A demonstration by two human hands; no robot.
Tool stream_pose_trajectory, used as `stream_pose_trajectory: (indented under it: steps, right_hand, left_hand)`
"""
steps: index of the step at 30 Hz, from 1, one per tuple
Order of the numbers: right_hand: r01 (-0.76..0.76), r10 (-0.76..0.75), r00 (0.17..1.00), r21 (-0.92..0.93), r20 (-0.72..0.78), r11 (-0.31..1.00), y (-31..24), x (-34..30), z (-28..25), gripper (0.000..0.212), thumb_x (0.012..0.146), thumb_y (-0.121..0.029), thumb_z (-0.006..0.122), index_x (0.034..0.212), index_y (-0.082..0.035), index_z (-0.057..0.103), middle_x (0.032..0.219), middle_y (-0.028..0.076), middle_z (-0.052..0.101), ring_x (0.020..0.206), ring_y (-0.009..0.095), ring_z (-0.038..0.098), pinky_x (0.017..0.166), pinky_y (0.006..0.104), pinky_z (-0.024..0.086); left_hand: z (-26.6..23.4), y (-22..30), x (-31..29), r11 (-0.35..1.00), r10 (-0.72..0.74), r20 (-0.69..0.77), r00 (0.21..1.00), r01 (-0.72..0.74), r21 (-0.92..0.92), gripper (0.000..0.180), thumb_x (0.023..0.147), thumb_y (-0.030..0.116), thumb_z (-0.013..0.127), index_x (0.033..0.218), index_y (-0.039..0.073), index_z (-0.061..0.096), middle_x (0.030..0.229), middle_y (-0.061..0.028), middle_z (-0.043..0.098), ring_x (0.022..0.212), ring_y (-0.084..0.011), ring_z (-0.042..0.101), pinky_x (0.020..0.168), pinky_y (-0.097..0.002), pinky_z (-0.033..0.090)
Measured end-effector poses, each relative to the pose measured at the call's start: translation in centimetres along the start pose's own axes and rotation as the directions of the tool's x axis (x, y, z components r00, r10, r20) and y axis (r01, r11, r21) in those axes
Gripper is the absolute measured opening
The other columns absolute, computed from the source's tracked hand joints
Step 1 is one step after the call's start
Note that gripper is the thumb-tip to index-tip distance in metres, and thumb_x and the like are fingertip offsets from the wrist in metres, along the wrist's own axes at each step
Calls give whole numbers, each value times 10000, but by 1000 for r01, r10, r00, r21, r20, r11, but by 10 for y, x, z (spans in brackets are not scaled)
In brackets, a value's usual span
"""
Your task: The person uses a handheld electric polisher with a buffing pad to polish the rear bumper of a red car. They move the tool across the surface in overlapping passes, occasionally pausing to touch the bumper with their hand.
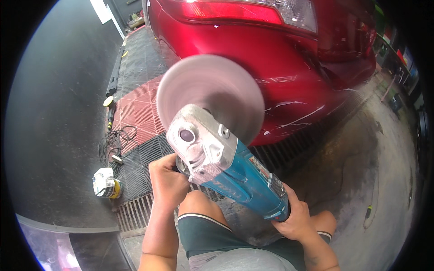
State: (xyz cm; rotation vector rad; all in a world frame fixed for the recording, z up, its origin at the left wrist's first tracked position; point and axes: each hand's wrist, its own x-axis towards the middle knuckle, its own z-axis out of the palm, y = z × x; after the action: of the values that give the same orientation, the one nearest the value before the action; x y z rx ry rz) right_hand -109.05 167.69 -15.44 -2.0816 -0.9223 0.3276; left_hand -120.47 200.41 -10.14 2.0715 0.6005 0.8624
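I hold a teal and silver rotary polisher [235, 171] in both hands. My right hand [296, 217] grips the teal rear body. At the silver gear head, my left hand [168, 180] is closed around the side handle, which is mostly hidden. The round grey polishing pad [210, 92] is blurred with spin and faces the red car's rear bumper [294, 86]. I cannot tell whether the pad touches the paint. White scratch marks show on the bumper to the right of the pad. My knees [199, 203] are bent below the tool.
Red and black grid floor tiles [140, 108] lie under the car. A second small polisher with a yellow pad [108, 103] and a coiled cable [113, 144] rest at the left. A yellow tub wrapped in a white cloth [106, 183] stands near a floor drain grate [135, 210].
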Motion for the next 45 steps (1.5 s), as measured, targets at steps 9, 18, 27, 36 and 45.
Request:
stream_pose_trajectory:
  steps: [9,18,27,36,45]
  right_hand:
    - [-35,43,996,-93,81,995,51,-17,20,1021,766,-248,934,1675,-162,478,1114,186,829,977,445,804,886,504,632]
    - [-3,4,1000,-59,13,998,55,-17,21,1037,737,-203,933,1674,-149,492,1163,188,830,1038,433,808,938,482,641]
    - [-112,132,988,229,-75,967,141,-73,61,812,791,-170,941,1511,-52,586,1218,177,803,1109,363,790,1009,451,601]
    - [-222,284,958,727,39,650,100,-75,45,541,866,-151,944,1330,-4,707,1203,92,771,1071,213,732,947,382,600]
    - [-31,49,998,356,-42,934,32,-58,78,878,835,-149,948,1579,-19,500,1263,162,780,1126,296,772,1023,446,600]
  left_hand:
    - [31,-46,-48,998,-63,3,998,63,-12,122,876,16,876,943,-50,798,763,-2,765,781,-25,608,689,-274,517]
    - [31,-34,-48,1000,-13,-7,1000,13,-8,104,869,8,857,922,-41,783,715,-49,729,745,-25,591,669,-276,504]
    - [35,99,-19,741,259,434,863,-466,485,323,741,49,823,1043,25,710,894,-116,757,814,-325,781,721,-441,630]
    - [75,59,-111,781,609,166,776,-549,-297,360,857,311,963,1091,73,828,972,-68,721,976,-294,737,968,-435,628]
    - [93,-1,-86,365,148,613,776,533,-764,1109,834,465,1004,1636,-70,456,1638,-236,568,1452,-332,631,1228,-492,506]
